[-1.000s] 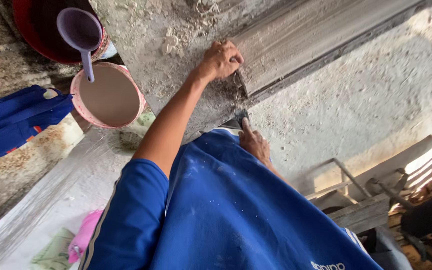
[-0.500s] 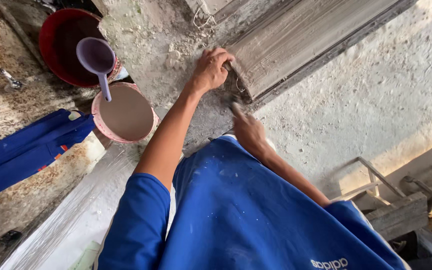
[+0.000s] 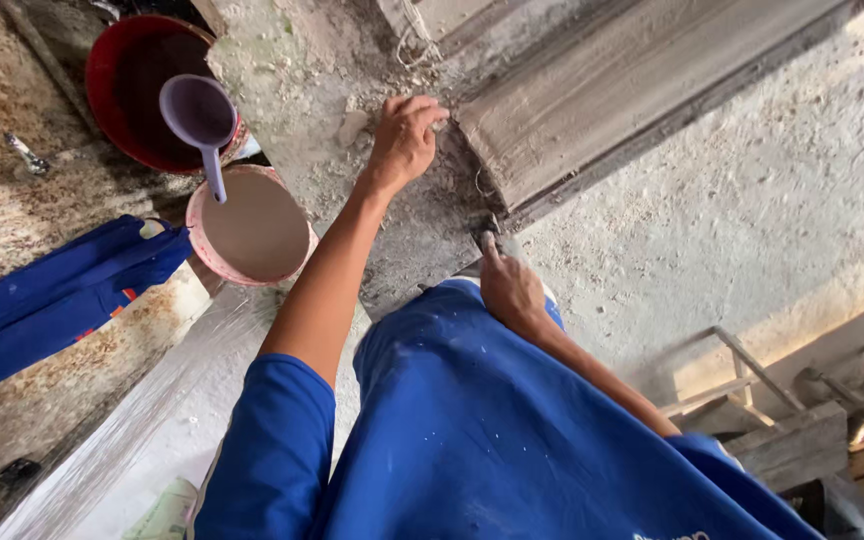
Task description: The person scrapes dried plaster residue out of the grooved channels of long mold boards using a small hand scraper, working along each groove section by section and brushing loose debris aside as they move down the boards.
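A long grey plaster moulding [image 3: 632, 80] lies on a rough, dusty slab [image 3: 292, 70]. My left hand [image 3: 407, 140] reaches out to the moulding's near end, fingers curled against it, with loose fibres beside them. My right hand [image 3: 512, 290] is lower, at the slab's edge just below that end. Its index finger lies along a small dark tool [image 3: 482, 228], whose tip touches the slab edge. My blue shirt [image 3: 512, 440] fills the bottom of the view.
A pink bucket [image 3: 199, 215] of brownish liquid stands left of my arm, with a purple ladle [image 3: 200, 115] over it and a red basin [image 3: 102, 70] behind. Blue cloth [image 3: 52, 295] lies at the left. Wooden frames [image 3: 772, 430] sit lower right on the concrete floor [image 3: 752, 200].
My left hand has slid from the slab surface onto the moulding's end. My right hand has come up closer to the slab edge with the tool.
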